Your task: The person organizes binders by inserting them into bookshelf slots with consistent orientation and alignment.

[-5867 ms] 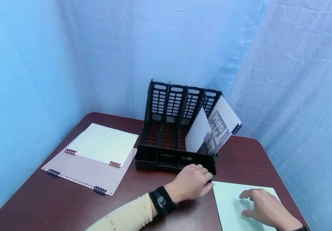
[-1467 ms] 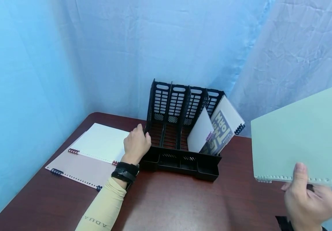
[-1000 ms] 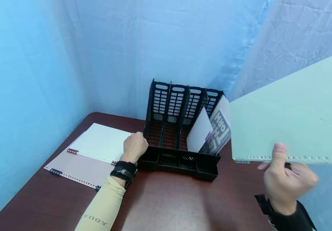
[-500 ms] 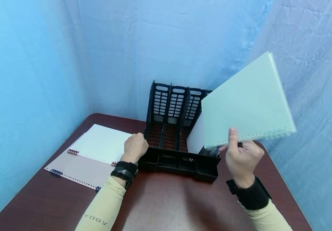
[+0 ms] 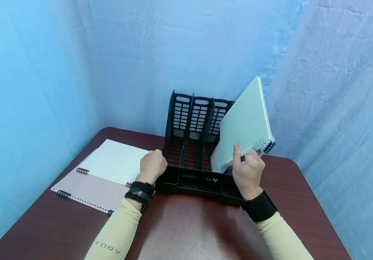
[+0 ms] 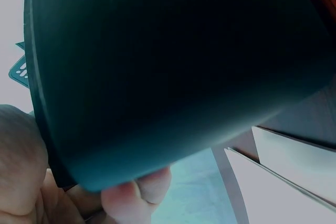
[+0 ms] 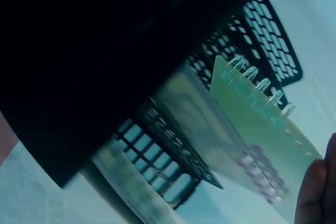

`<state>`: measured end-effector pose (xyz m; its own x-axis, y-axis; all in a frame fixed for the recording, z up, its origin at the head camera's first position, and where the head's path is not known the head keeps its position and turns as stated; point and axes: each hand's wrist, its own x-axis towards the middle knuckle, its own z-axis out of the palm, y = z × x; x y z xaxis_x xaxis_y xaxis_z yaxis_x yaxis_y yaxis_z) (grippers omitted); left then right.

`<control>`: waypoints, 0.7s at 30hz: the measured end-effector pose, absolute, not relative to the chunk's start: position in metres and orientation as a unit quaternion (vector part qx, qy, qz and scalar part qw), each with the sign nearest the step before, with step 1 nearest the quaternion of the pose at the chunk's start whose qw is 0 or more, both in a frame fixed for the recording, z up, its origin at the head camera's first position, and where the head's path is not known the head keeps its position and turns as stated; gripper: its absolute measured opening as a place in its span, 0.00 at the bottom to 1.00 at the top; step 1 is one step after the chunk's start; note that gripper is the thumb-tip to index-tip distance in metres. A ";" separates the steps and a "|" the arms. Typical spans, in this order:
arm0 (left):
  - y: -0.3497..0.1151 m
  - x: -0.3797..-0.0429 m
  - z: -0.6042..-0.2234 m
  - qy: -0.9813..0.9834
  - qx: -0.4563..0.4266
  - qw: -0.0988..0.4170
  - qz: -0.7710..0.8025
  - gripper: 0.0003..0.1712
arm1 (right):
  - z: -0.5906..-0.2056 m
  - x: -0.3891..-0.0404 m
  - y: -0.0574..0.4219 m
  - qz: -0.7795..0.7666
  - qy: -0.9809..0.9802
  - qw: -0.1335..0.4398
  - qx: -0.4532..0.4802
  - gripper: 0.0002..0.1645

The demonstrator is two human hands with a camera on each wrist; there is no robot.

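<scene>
My right hand grips a pale green spiral notebook by its bound edge, thumb on the near cover. The notebook stands tilted over the right side of a black file organizer, overlapping the rightmost slot in the head view. Clear rings show on the notebook in the right wrist view, beside a notebook with purple rings. My left hand holds the organizer's left front corner; in the left wrist view its fingers curl round the edge of the dark side wall.
Left of the organizer lie a white notebook with red rings and, under it, a greyish one with dark rings. A white notebook stands in the organizer, and black rings show behind the green notebook. Blue curtains enclose the table.
My right hand has lifted the green notebook off the table's right side, then swung it left to the organizer. My left hand has moved from the organizer's front right to its left corner.
</scene>
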<state>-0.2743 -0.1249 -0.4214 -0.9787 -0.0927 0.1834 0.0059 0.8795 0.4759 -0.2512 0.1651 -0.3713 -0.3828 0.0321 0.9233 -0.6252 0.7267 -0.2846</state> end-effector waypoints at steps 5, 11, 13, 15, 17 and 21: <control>-0.125 -0.274 -0.421 -0.966 0.027 0.097 -0.240 0.20 | -0.385 -0.258 0.162 0.295 -0.794 0.505 0.165 0.26; -0.125 -0.275 -0.420 -0.967 0.032 0.088 -0.237 0.20 | -0.399 -0.265 0.156 0.289 -0.793 0.507 0.172 0.21; -0.125 -0.275 -0.420 -0.967 0.032 0.086 -0.237 0.20 | -0.403 -0.266 0.155 0.283 -0.795 0.507 0.175 0.21; -0.125 -0.275 -0.420 -0.967 0.032 0.087 -0.239 0.19 | -0.408 -0.268 0.153 0.279 -0.799 0.503 0.176 0.20; -0.124 -0.275 -0.420 -0.966 0.032 0.087 -0.241 0.19 | -0.413 -0.270 0.152 0.278 -0.800 0.501 0.178 0.20; -0.125 -0.276 -0.420 -0.965 0.032 0.089 -0.243 0.17 | -0.420 -0.274 0.150 0.274 -0.805 0.496 0.178 0.21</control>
<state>-0.2760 -0.1246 -0.4205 -0.9821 -0.1051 0.1561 -0.0186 0.8796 0.4753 -0.2736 0.1503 -0.4201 -0.4445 -0.0147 0.8957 -0.5581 0.7866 -0.2640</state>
